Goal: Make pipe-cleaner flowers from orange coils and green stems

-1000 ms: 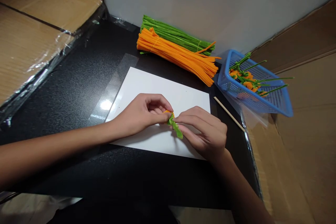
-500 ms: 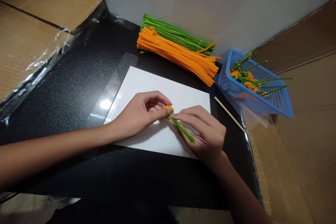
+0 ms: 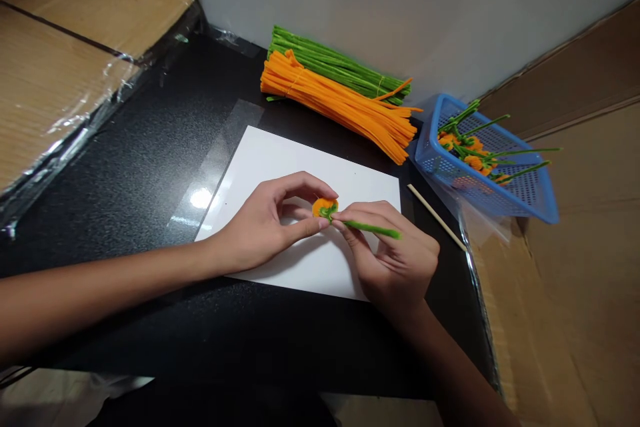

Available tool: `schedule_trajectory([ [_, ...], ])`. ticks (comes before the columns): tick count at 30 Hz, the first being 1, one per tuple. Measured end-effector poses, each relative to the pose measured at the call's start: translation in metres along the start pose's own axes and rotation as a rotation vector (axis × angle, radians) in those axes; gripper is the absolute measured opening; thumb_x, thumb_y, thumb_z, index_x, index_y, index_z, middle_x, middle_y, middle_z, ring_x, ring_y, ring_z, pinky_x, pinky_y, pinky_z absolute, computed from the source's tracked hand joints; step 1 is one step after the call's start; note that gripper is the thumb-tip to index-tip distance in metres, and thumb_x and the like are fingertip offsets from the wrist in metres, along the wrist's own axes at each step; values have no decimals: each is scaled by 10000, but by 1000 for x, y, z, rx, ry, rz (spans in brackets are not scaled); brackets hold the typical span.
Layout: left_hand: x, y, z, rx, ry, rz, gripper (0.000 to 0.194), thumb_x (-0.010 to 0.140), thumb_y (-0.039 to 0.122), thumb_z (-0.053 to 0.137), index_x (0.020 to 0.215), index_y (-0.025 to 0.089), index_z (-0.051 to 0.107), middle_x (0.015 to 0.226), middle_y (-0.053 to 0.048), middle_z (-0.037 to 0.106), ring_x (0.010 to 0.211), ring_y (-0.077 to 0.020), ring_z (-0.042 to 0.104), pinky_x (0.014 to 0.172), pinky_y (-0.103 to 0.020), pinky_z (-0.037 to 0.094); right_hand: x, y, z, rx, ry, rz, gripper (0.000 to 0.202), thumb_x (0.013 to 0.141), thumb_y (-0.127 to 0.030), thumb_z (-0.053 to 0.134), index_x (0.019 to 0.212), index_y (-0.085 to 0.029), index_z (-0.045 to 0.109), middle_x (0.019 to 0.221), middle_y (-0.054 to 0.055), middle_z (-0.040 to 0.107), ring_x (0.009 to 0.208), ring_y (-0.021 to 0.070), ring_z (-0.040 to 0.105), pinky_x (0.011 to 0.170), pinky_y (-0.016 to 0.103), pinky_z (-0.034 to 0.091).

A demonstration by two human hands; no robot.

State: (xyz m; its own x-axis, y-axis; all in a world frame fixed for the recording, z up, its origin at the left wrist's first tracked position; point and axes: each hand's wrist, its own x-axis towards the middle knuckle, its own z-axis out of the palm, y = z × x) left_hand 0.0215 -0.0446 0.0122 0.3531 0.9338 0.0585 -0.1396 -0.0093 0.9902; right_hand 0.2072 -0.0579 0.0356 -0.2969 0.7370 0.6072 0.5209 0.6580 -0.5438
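Between my hands, above a white sheet of paper (image 3: 280,153), is a small pipe-cleaner flower (image 3: 326,205) with a round orange head and a green stem. My left hand (image 3: 273,217) curves around the head, its thumb and a fingertip at the edges. My right hand (image 3: 395,247) pinches the green stem close under the head between thumb and forefinger. The free end of the stem points right across my right fingers. Some fingers of each hand are hidden.
A bundle of orange pipe cleaners (image 3: 340,103) lies before a green bundle (image 3: 325,57) by the wall. At right, a blue basket (image 3: 500,197) holds several orange flowers with green stems. A thin wooden stick (image 3: 437,217) rests near the table's right edge. Cardboard (image 3: 65,73) stands at left.
The flower has turned, so its stem now points more to the right and more of the orange head shows. My right fingers have closed on the stem near the head.
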Motion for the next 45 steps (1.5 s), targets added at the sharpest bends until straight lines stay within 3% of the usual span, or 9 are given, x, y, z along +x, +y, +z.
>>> schedule_trajectory([
  [3,-1,-1,2,49,12,63,207,855,206,732,1053,174,682,1080,-54,693,1012,-172,670,947,-316,565,0,-4,1,10,-15,60,176,877,-79,673,887,-234,756,822,52,757,750,193,707,661,332,587],
  [10,-6,1,5,276,41,226,215,834,45,629,991,180,686,1039,-55,686,989,-170,653,875,-301,570,-3,-6,6,25,11,125,164,874,-71,670,845,-222,728,806,35,743,743,180,715,680,308,598],
  [18,-5,1,6,191,91,89,170,845,151,687,1011,175,657,1041,-48,684,949,-164,673,863,-291,581,-4,-4,10,-29,75,143,103,844,-136,737,864,-233,709,818,40,747,730,191,703,660,334,602],
  [28,-7,-1,7,235,158,201,144,820,75,678,907,179,632,985,-36,626,955,-153,631,802,-258,577,-9,-7,16,51,97,259,118,835,-110,740,860,-224,756,821,43,755,748,192,710,683,340,597],
  [32,-7,0,7,179,143,141,120,834,112,688,905,173,614,970,-39,640,928,-154,649,831,-273,580,-7,-8,14,14,76,221,135,840,-106,732,854,-237,759,797,38,756,712,190,706,637,329,590],
  [39,-5,3,9,35,136,30,145,841,221,734,948,144,675,980,-51,686,890,-147,684,789,-236,605,-6,-7,10,-142,97,29,146,833,-87,740,851,-232,740,746,34,743,659,174,674,598,311,551],
  [45,-4,3,7,-7,133,-57,125,828,234,754,880,141,687,890,-34,715,785,-133,709,707,-215,602,-5,-3,5,-239,-12,-194,149,811,-40,749,854,-182,735,735,44,743,658,168,660,628,292,546],
])
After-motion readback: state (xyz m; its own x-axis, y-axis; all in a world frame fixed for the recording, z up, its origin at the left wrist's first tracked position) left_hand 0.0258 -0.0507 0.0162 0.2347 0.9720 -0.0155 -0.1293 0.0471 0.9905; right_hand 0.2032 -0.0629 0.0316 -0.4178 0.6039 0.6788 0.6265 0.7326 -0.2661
